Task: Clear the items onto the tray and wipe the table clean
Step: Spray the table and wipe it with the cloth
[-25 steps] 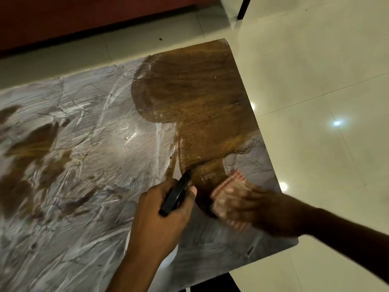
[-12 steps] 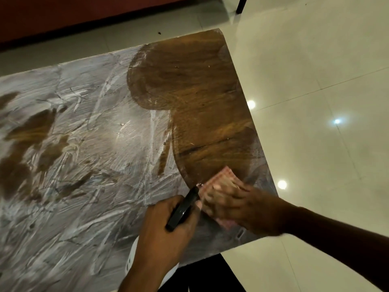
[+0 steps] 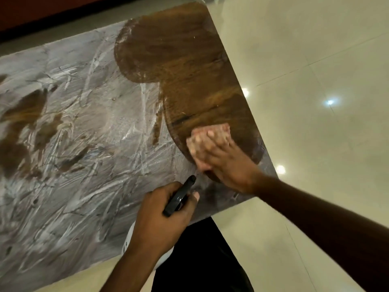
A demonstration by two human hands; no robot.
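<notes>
Wooden table (image 3: 189,66), its brown grain bared in a rounded patch at the far right corner, lies smeared elsewhere with streaky whitish film. The right hand (image 3: 226,163) presses flat on a crumpled pinkish cloth (image 3: 208,135) (soft, slightly blurred) at the patch's near edge. The left hand (image 3: 162,220) is clenched around a slim black spray nozzle (image 3: 179,197), its white bottle (image 3: 128,239) mostly hidden below.
</notes>
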